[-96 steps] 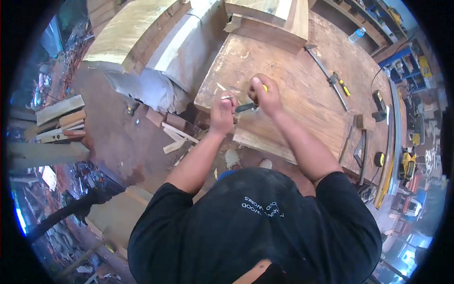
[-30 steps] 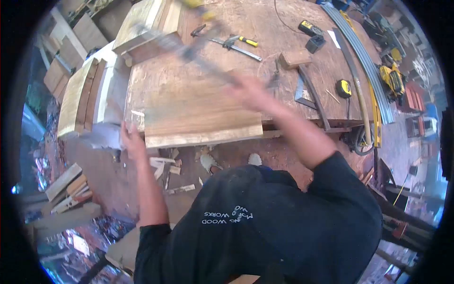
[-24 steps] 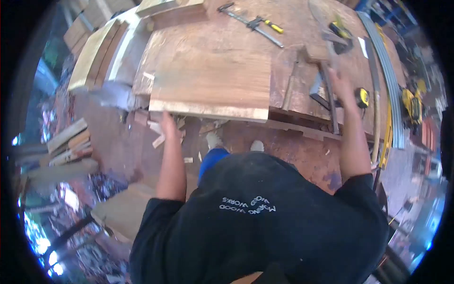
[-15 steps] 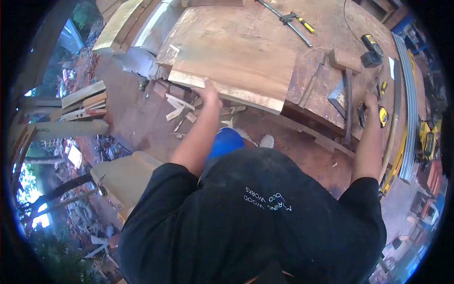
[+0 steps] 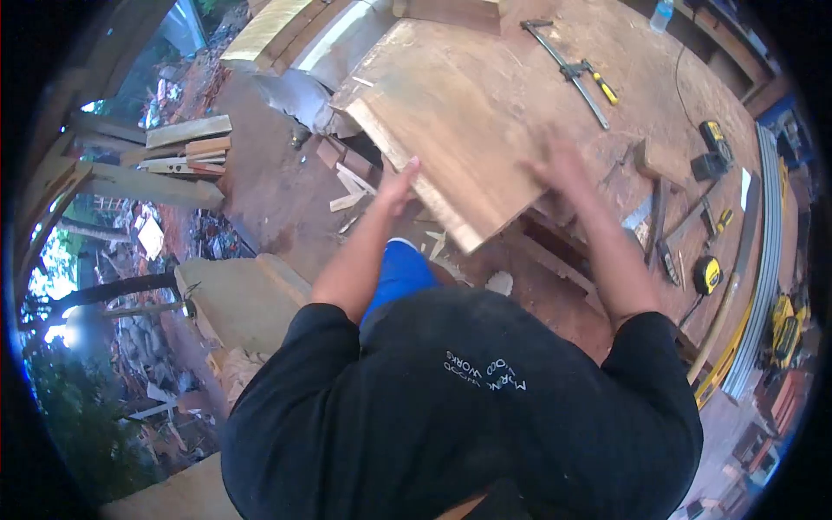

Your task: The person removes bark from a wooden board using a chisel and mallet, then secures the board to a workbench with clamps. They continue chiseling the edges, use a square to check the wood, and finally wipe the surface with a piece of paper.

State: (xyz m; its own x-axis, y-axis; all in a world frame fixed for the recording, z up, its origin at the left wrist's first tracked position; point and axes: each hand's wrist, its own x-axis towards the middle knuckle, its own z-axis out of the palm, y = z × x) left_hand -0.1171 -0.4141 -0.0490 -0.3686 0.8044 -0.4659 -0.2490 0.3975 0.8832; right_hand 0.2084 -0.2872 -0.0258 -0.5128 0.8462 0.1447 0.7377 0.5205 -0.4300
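A wide wooden board (image 5: 459, 143) lies at an angle on the workbench, its pale near edge jutting past the bench's front. My left hand (image 5: 400, 186) grips that edge, thumb on top and fingers below. My right hand (image 5: 563, 169), blurred by motion, is over the board's right side with its fingers apart. To the right of it are a metal square (image 5: 640, 217), a wooden block (image 5: 660, 163) and a yellow tape measure (image 5: 707, 274). A small dark tool (image 5: 667, 262) lies between the square and the tape.
A bar clamp (image 5: 568, 69) lies farther back on the workbench (image 5: 494, 39), with a cordless drill (image 5: 714, 147) at the right. Thick timbers (image 5: 277, 35) stand at the back left. Wood offcuts (image 5: 351, 186) litter the floor below the board. A bottle (image 5: 661, 16) stands at the far edge.
The board has turned, its right end swinging toward me. My right hand has moved left from beside the tape measure to the board. The left hand still grips the near edge.
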